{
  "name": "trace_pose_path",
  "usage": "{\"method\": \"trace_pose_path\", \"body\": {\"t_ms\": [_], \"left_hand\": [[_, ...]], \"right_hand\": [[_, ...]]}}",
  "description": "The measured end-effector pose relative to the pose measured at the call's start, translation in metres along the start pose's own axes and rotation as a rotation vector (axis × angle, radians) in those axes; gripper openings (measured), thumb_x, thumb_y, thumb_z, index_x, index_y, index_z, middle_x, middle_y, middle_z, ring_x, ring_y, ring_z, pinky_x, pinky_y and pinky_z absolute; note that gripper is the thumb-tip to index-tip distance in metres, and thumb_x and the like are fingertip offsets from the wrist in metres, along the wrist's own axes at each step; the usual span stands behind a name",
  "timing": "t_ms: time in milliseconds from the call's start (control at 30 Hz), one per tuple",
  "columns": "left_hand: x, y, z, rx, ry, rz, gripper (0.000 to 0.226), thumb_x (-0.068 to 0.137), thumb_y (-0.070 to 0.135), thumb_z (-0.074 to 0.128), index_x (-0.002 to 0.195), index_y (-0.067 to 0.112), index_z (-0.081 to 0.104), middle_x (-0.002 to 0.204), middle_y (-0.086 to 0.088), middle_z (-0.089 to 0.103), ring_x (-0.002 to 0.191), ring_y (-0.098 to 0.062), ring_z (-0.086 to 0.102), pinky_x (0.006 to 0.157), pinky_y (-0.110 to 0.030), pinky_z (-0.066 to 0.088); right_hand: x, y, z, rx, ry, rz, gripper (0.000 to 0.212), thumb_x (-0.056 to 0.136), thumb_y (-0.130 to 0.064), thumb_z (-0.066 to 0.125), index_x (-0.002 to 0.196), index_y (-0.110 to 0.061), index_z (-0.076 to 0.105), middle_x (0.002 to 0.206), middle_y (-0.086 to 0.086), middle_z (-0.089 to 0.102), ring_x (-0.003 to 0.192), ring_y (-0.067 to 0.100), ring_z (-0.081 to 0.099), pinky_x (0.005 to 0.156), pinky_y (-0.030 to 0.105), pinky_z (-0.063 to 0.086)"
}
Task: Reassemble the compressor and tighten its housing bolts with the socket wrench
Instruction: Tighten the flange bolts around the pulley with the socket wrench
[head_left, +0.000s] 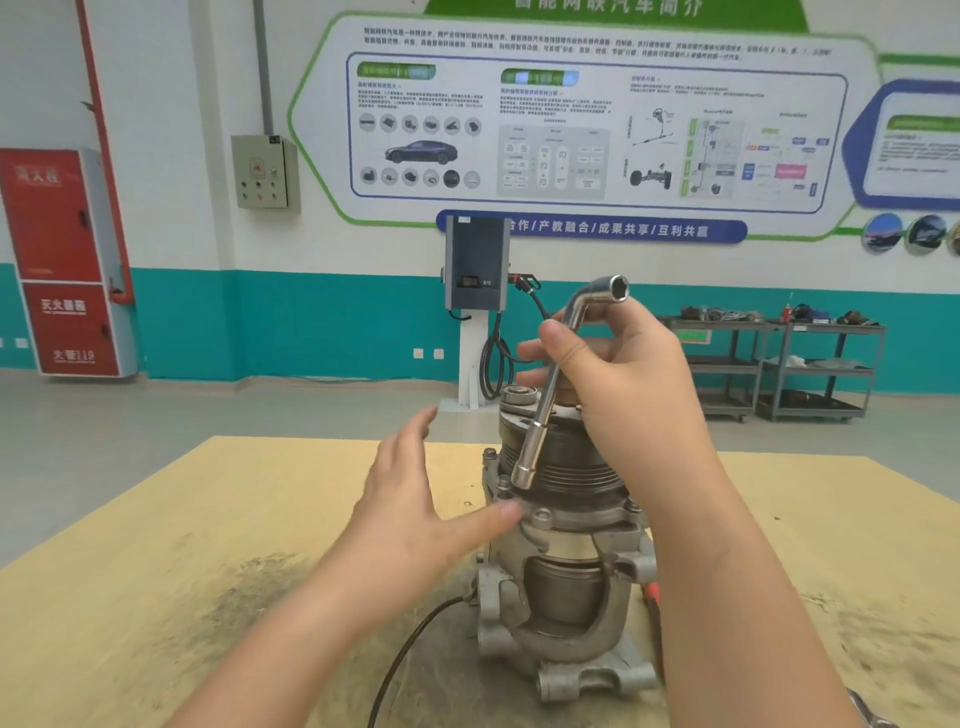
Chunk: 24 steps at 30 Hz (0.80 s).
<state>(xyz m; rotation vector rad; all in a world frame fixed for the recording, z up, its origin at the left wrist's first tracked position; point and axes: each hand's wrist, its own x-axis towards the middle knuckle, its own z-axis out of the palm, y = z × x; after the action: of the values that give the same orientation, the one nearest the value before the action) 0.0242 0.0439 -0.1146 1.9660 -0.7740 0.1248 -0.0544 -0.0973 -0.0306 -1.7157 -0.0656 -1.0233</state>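
- Compressor (563, 545) upright mid-table (156, 571), pulley end up.
- Wrench (550, 389) gripped in right hand (623, 395), lower socket over flange bolt (504, 486) at 10 o'clock.
- Left hand (415, 514) flat, fingers loose, thumb tip against flange at 9 o'clock.
- Best kept square on bolt, body braced, turned evenly.
- Neighbouring bolt (542, 516) at 7 o'clock untouched.

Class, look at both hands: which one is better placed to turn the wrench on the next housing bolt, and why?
Right. The right hand already grips the socket wrench, whose lower socket sits at a flange bolt on the compressor. The left hand is open, its thumb touching the flange, better suited to steadying.
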Motion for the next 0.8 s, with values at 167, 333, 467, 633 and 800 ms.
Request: {"method": "trace_pose_path", "body": {"t_ms": [167, 333, 467, 633, 800], "left_hand": [[0.034, -0.016, 0.01, -0.316, -0.35, 0.05, 0.106, 0.053, 0.059, 0.084, 0.144, 0.03, 0.038, 0.146, 0.017, 0.046, 0.137, -0.005, 0.041, 0.112, -0.041, 0.04], [0.042, -0.026, 0.021, -0.303, -0.273, 0.078, 0.088, 0.049, 0.061, 0.084, 0.127, 0.034, 0.052, 0.128, 0.011, 0.059, 0.121, -0.008, 0.055, 0.103, -0.044, 0.048], [0.038, -0.026, 0.023, -0.242, -0.201, 0.101, 0.087, 0.049, 0.066, 0.078, 0.128, 0.04, 0.053, 0.126, 0.019, 0.059, 0.114, 0.001, 0.056, 0.105, -0.037, 0.044], [0.025, -0.019, 0.028, -0.197, -0.098, 0.07, 0.103, 0.043, 0.075, 0.071, 0.137, 0.037, 0.049, 0.13, 0.021, 0.053, 0.115, 0.004, 0.051, 0.089, -0.018, 0.043], [0.005, -0.001, 0.049, -0.181, 0.13, -0.004, 0.093, 0.048, 0.066, 0.084, 0.128, 0.038, 0.048, 0.116, 0.03, 0.045, 0.108, 0.012, 0.046, 0.083, -0.013, 0.041]], "right_hand": [[-0.003, 0.004, 0.011, -0.094, 0.006, -0.074, 0.01, 0.093, -0.021, 0.063, 0.089, -0.023, 0.054, 0.078, -0.006, 0.074, 0.062, 0.005, 0.071, 0.062, 0.019, 0.053], [-0.001, 0.004, 0.012, -0.184, -0.004, -0.059, 0.009, 0.092, -0.026, 0.064, 0.092, -0.023, 0.055, 0.08, -0.01, 0.074, 0.066, 0.005, 0.071, 0.075, 0.033, 0.056], [0.0, -0.004, 0.008, -0.307, -0.015, -0.069, 0.009, 0.088, -0.032, 0.069, 0.085, -0.026, 0.063, 0.078, -0.011, 0.072, 0.077, 0.004, 0.068, 0.073, 0.019, 0.05], [-0.004, -0.015, 0.003, -0.338, -0.036, -0.02, 0.007, 0.088, -0.026, 0.069, 0.083, -0.022, 0.069, 0.078, -0.007, 0.073, 0.081, 0.011, 0.069, 0.081, 0.039, 0.055], [0.024, -0.03, -0.009, -0.46, -0.247, 0.183, 0.015, 0.089, -0.026, 0.069, 0.086, -0.011, 0.068, 0.072, -0.004, 0.075, 0.075, 0.019, 0.074, 0.081, 0.045, 0.059]]}}
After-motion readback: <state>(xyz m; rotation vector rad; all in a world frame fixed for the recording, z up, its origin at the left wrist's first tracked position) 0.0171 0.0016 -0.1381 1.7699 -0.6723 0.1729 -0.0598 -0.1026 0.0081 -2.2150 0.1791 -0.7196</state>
